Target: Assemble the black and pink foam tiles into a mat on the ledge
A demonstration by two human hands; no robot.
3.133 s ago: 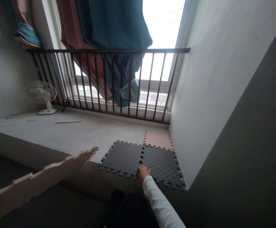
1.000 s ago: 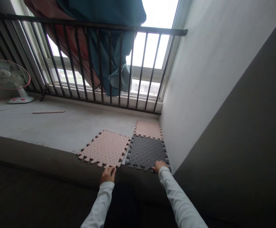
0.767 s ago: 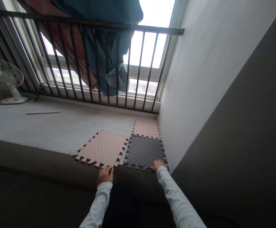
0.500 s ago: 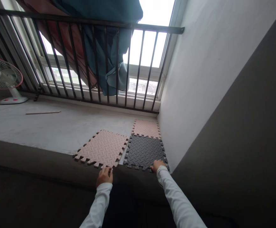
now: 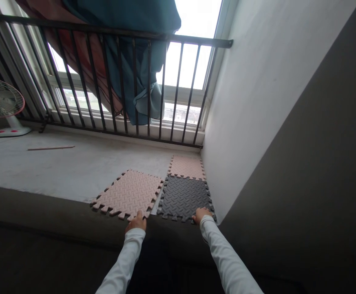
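My left hand (image 5: 136, 223) is closed on the near edge of a pink foam puzzle mat (image 5: 131, 192), its thumb on top. This mat lies askew on the ledge, its near edge reaching past the ledge's rim. To its right is a dark grey foam puzzle mat (image 5: 185, 198), whose near right edge is gripped by my right hand (image 5: 202, 214). A narrow wedge of bare ledge shows between the two. Behind the grey mat, against its far edge, lies another pink mat (image 5: 186, 166) in the corner by the wall.
A concrete ledge (image 5: 74, 171) runs left below a dark metal railing (image 5: 116, 131). On it are a thin stick (image 5: 51, 148) and a fan (image 5: 11, 126). Teal and pink curtains (image 5: 119, 61) hang at the window. A wall (image 5: 245, 114) bounds the right side.
My left hand has moved up onto the pink mat's near edge, with its thumb now on top. The right hand keeps its place on the grey mat. The view has shifted slightly.
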